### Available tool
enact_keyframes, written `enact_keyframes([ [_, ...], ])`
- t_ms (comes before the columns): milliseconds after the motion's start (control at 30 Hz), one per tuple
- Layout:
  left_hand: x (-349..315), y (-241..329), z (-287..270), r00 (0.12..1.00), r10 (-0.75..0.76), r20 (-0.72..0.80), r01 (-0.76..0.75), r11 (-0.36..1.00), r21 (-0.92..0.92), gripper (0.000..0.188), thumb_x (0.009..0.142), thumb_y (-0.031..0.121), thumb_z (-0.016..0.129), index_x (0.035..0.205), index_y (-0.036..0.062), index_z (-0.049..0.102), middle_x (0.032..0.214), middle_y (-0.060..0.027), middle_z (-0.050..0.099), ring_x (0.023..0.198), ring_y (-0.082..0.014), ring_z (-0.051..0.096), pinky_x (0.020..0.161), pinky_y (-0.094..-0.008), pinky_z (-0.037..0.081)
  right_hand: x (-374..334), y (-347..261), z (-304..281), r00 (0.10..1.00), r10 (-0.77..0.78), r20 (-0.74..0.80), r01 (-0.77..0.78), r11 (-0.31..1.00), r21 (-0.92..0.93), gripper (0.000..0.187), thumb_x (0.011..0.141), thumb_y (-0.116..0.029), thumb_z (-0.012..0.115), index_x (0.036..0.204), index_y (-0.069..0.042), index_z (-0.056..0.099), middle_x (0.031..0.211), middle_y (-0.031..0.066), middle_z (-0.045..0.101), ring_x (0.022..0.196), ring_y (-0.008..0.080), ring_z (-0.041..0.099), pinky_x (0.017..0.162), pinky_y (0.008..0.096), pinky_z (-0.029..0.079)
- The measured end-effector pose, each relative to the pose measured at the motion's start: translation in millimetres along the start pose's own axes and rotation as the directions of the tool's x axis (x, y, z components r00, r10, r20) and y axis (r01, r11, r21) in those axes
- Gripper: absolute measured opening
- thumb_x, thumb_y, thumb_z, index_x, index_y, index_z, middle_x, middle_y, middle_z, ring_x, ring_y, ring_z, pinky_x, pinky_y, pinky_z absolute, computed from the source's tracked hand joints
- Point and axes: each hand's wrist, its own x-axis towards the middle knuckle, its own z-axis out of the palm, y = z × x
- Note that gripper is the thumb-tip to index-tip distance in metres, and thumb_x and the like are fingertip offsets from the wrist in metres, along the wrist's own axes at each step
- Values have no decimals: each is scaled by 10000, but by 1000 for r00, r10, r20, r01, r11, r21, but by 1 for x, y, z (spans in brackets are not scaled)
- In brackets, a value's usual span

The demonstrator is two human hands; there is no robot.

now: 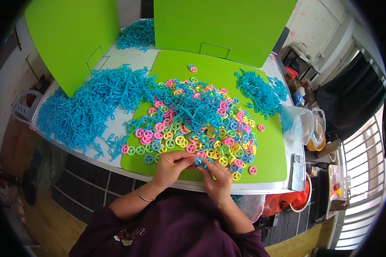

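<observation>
My left hand [172,168] and my right hand [218,179] meet at the near edge of the green mat [270,165]. Between their pinched fingertips is a small blue plastic piece [198,161], partly covered by the fingers. Just beyond them spreads a heap of small plastic wheels [181,141] in pink, yellow, green and blue. A tangle of blue forked plastic pieces [197,105] lies on top of that heap.
A large mound of blue forked pieces [94,100] covers the table's left side. Smaller piles sit at the right [259,93] and far back [137,34]. Upright green boards [223,25] stand behind. A phone [297,171] and a clear plastic bag [297,124] are at the right edge.
</observation>
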Motion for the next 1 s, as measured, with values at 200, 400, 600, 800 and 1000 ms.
enact_keyframes([
  [200, -3, 4, 4, 991, 133, -7, -131, 982, 134, 114, 870, 19, 614, 951, -32, 677, 841, -72, 674, 717, -114, 634, 655, -234, 522, 1, 6, -1, 985, 152, 82, -171, 925, 340, 315, 748, -13, 718, 1059, -48, 677, 672, 86, 591, 571, 199, 544, 524, 289, 445],
  [400, -1, 8, 4, 966, 258, 26, -250, 904, 346, 109, 871, 25, 615, 942, -29, 678, 830, -67, 671, 708, -106, 625, 645, -225, 511, -1, -5, 1, 997, -58, -43, 54, 994, -92, 323, 759, -34, 715, 1078, -56, 671, 643, 86, 563, 552, 201, 522, 518, 305, 435],
  [600, 0, 4, 3, 1000, 9, -20, -8, 1000, 18, 111, 865, 11, 613, 951, -23, 675, 814, -53, 663, 707, -98, 616, 647, -223, 510, 3, 0, -1, 997, -48, 53, 51, 997, -56, 325, 743, -33, 721, 1065, -45, 672, 618, 79, 542, 545, 204, 525, 507, 320, 434],
  [800, 0, 4, 4, 976, 219, -7, -211, 948, 239, 118, 879, 11, 595, 963, -22, 672, 889, -66, 664, 743, -101, 619, 681, -229, 521, -2, -2, 6, 997, -39, -61, 28, 986, -164, 330, 729, -10, 720, 1055, -46, 679, 607, 76, 554, 527, 201, 529, 507, 311, 433],
  [1000, 1, -1, 4, 998, -61, -11, 59, 992, -114, 153, 895, 29, 583, 1024, -16, 651, 945, -63, 661, 835, -115, 626, 756, -246, 541, -5, 10, 11, 982, -64, -175, 76, 995, 63, 312, 758, -44, 725, 1066, -56, 677, 607, 74, 562, 513, 176, 514, 494, 296, 414],
])
